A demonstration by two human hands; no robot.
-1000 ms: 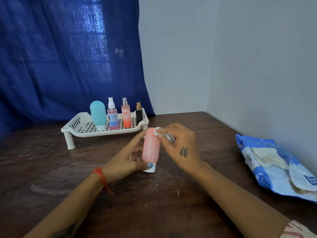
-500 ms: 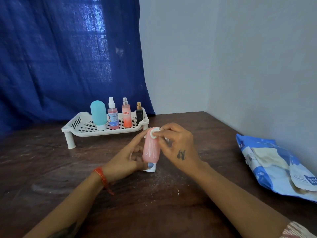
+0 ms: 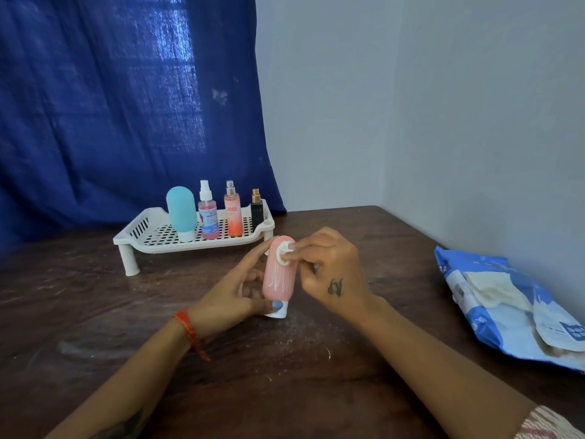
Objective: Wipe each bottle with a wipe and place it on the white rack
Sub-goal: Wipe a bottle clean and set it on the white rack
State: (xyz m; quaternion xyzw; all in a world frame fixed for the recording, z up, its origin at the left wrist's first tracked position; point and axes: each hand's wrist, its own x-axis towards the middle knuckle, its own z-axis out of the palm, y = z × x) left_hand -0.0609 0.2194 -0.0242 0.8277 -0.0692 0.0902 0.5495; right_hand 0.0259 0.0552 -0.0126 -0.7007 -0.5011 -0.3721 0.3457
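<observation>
A pink squeeze bottle [image 3: 278, 280] stands cap-down on the dark table, just in front of the white rack [image 3: 148, 239]. My left hand [image 3: 234, 296] grips it low, the thumb across its white cap. My right hand [image 3: 329, 274] pinches a small white wipe [image 3: 282, 253] and presses it on the bottle's rounded top. On the rack stand a teal bottle [image 3: 181, 210], a pink spray bottle [image 3: 207, 213], an orange spray bottle [image 3: 233, 213] and a small dark bottle [image 3: 257, 207].
A blue and white wipe pack [image 3: 512, 305] lies at the table's right side by the wall. A blue curtain [image 3: 126, 106] hangs behind the rack. Pale crumbs speckle the wooden table [image 3: 95, 312] near my hands.
My right hand has shifted the wipe from the bottle's right shoulder onto the front of its top. The bottle and my left hand have stayed in place.
</observation>
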